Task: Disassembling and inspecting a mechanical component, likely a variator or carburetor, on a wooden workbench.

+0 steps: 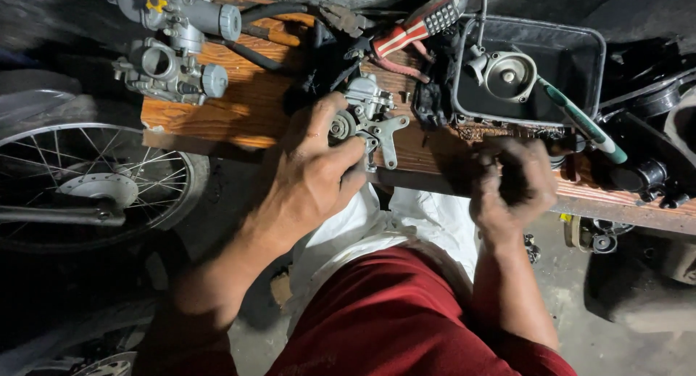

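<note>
On the wooden bench [239,115], the left hand [312,180] pinches a small metal assembly [370,122] while the blurred right hand [511,187] curls shut, contents unclear.

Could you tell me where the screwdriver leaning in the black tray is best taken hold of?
Probably by the green and white handle, coming from the right. The screwdriver slants over the black tray's lower right corner, so the handle end juts clear outside it. The tip end lies inside beside the round metal part, which crowds it.
</note>
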